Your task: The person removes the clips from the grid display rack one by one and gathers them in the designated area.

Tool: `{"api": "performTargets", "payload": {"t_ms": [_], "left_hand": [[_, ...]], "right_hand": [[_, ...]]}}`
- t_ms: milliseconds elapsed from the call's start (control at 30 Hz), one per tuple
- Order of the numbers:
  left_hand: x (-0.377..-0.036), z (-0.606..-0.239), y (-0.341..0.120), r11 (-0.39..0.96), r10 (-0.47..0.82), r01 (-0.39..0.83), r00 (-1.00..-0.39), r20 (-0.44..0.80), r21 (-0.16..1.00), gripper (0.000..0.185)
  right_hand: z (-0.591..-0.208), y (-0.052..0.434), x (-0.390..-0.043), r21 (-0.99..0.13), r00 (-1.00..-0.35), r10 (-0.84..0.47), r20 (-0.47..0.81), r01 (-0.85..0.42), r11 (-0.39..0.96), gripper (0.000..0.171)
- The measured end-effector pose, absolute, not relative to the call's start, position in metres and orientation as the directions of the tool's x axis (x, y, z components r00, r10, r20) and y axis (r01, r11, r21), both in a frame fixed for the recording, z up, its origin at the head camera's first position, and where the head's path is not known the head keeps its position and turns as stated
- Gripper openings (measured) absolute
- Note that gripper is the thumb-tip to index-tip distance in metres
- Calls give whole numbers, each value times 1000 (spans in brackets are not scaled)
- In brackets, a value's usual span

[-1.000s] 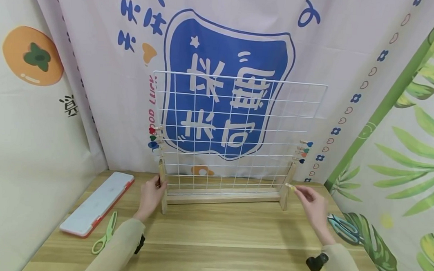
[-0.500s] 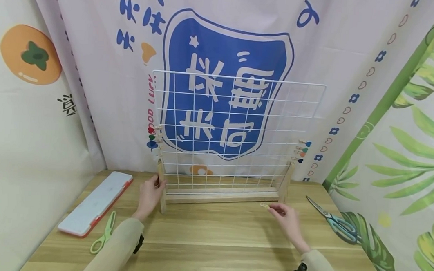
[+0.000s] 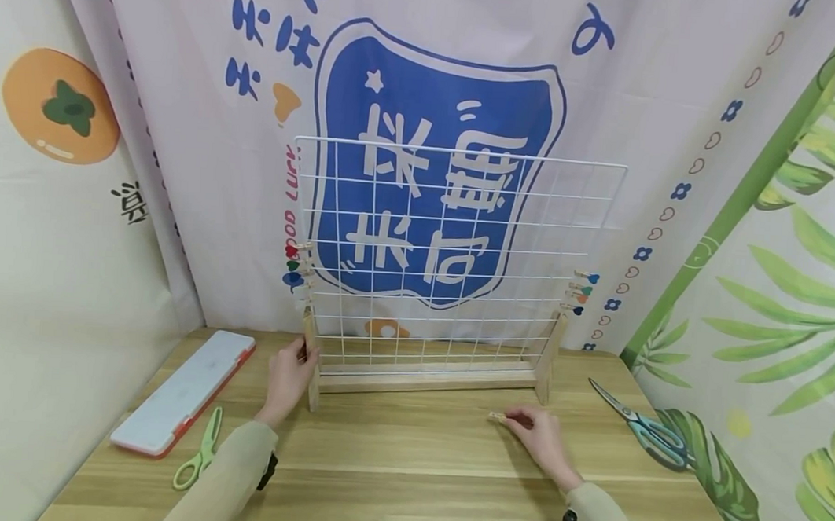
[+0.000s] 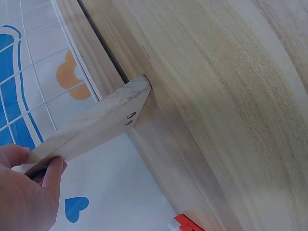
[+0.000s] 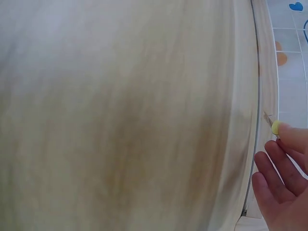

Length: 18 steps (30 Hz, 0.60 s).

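Note:
A white wire grid (image 3: 466,151) stands upright in a wooden stand (image 3: 428,384) at the back of the table. My left hand (image 3: 289,376) grips the stand's left upright (image 4: 96,118), thumb on one side and fingers on the other. Between thumb and fingertips, my right hand (image 3: 539,440) pinches a small wooden clothespin (image 3: 497,416) with a yellow ornament, in front of the stand's right part. Small clothespins (image 3: 293,266) with red, green and blue ornaments are clipped along the grid's left edge. More clothespins (image 3: 581,291) with blue, green and orange ornaments sit on its right edge.
A white case (image 3: 184,390) with a red edge lies on the left of the table, with light green scissors (image 3: 204,450) beside it. Blue-handled scissors (image 3: 645,430) lie at the right. A printed curtain (image 3: 441,81) hangs close behind the grid.
My right hand has moved left and toward me with the clothespin, away from the stand's right upright, uncovering the blue-handled scissors. My left hand stays on the left upright.

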<state>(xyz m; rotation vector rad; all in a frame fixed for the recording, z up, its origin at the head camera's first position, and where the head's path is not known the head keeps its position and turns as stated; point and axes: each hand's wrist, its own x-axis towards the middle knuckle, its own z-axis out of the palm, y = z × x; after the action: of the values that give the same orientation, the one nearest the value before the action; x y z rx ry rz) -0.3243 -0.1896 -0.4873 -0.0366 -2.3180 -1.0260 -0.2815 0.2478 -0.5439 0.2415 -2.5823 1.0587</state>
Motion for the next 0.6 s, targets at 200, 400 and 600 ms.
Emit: {"api": "performTargets", "payload": {"t_ms": [200,400,600], "left_hand": [[-325,-488,-189,700,-211,253,-821,531,668,17],[-326,-489,-190,708,-211,255,-814,542,658,17],[-326,-490,-190,713,-213,256,-808,550,652,18]], "right_hand": [[-546,246,-280,-626,-945,-44,323,-248,739,13],[-547,244,-281,-576,-928,-75,364,-288,765,11],[-547,243,-282,-503,-900,-129,416,-346,792,8]]}}
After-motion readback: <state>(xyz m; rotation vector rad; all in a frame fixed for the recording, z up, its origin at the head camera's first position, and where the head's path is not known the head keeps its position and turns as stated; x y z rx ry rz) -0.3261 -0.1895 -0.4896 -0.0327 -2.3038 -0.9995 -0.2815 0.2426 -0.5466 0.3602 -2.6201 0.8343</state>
